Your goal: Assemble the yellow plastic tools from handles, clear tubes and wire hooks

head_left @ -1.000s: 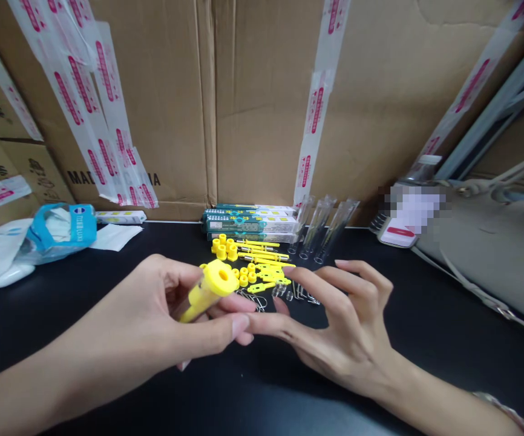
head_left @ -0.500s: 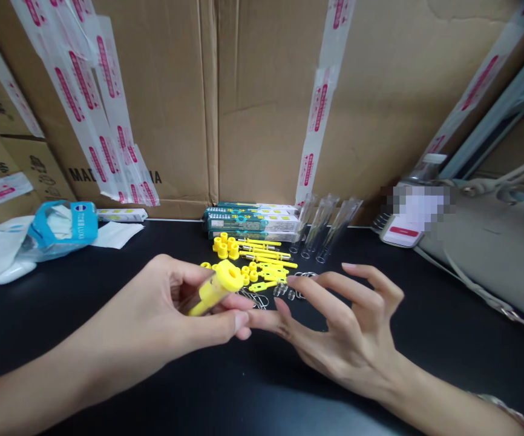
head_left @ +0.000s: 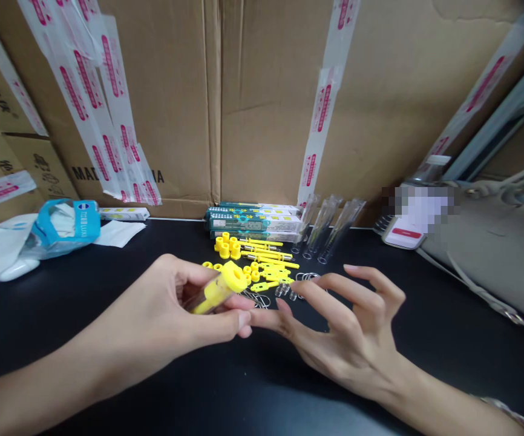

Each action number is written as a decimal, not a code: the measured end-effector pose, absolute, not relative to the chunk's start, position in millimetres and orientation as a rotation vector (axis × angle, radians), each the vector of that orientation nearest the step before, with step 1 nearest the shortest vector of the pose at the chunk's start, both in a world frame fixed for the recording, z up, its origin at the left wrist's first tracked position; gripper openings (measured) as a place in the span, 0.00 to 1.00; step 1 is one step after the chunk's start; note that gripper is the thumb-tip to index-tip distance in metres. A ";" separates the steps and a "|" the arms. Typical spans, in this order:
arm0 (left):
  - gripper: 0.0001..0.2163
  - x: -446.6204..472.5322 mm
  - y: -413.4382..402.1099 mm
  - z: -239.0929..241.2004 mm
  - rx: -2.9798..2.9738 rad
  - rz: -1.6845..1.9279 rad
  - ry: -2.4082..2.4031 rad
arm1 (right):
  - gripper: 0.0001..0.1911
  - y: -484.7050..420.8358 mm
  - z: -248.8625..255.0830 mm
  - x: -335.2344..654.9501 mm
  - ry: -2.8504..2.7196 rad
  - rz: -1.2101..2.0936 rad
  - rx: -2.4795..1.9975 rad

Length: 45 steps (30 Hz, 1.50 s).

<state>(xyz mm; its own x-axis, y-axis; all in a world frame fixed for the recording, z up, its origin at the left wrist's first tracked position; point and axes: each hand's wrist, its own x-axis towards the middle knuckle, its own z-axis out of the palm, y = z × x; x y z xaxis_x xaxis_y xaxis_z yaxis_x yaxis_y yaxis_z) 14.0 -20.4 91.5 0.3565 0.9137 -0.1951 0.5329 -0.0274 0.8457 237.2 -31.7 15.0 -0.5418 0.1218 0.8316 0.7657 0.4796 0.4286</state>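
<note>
My left hand (head_left: pixel 166 303) is closed around a clear plastic tube (head_left: pixel 204 301) with a yellow cap (head_left: pixel 233 277) on its upper end. A yellow part shows inside the tube, which tilts up to the right. Nothing is gripped in my right hand (head_left: pixel 348 327); its fingers are spread, and one outstretched digit meets the left thumb and fingertips. Just beyond the hands lie small yellow caps (head_left: pixel 233 249), yellow rods with metal sections (head_left: pixel 271 255), flat yellow pieces (head_left: pixel 275 274), small springs (head_left: pixel 284 290) and bent wire pieces (head_left: pixel 258 299). The left fingers hide part of the tube.
Small printed boxes (head_left: pixel 253 223) are stacked against a large cardboard box (head_left: pixel 266 121). Clear tubes (head_left: pixel 323 233) stand beside them. At left sits a blue tissue pack (head_left: pixel 85 221); at right, a phone (head_left: pixel 405 233), a bottle (head_left: pixel 434 166) and a light bag (head_left: pixel 498 248).
The whole view has shifted slightly. Both hands keep nearly the same pose, with the tube still in the left.
</note>
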 end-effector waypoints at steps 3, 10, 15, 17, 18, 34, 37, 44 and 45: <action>0.11 14.4 -21.9 92.5 1.732 0.503 1.310 | 0.09 -31.7 15.9 236.6 -1.971 -1.065 -0.731; 0.10 9.8 -23.8 101.6 1.690 0.469 1.285 | 0.12 -35.3 21.0 234.0 -1.908 -1.023 -0.747; 0.08 9.0 -30.7 108.3 1.747 0.488 1.290 | 0.13 -39.5 26.6 232.7 -1.891 -1.031 -0.720; 0.09 9.9 -33.2 108.9 1.743 0.502 1.334 | 0.13 -39.7 27.2 232.5 -1.891 -1.035 -0.716; 0.10 10.1 -33.8 108.1 1.736 0.506 1.350 | 0.13 -39.6 27.1 232.4 -1.890 -1.037 -0.714; 0.04 5.8 -30.9 97.6 1.637 0.491 1.226 | 0.06 -42.5 19.1 231.9 -1.868 -1.066 -0.672; 0.04 5.5 -29.3 99.1 1.639 0.464 1.229 | 0.06 -42.4 20.0 232.4 -1.880 -1.097 -0.652; 0.04 9.6 -23.9 104.5 1.600 0.460 1.121 | 0.07 -42.0 22.5 230.5 -1.903 -1.093 -0.660; 0.03 9.9 -24.1 104.7 1.587 0.484 1.124 | 0.07 -41.7 22.4 230.3 -1.902 -1.078 -0.669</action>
<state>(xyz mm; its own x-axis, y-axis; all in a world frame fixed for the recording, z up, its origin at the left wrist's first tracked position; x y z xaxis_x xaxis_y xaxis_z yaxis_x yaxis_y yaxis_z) 9.9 -24.1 104.7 0.4705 0.8497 -0.2379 0.4116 0.0272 0.9109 230.3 -41.7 22.4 -0.5145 0.0470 0.8562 0.7588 0.4900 0.4291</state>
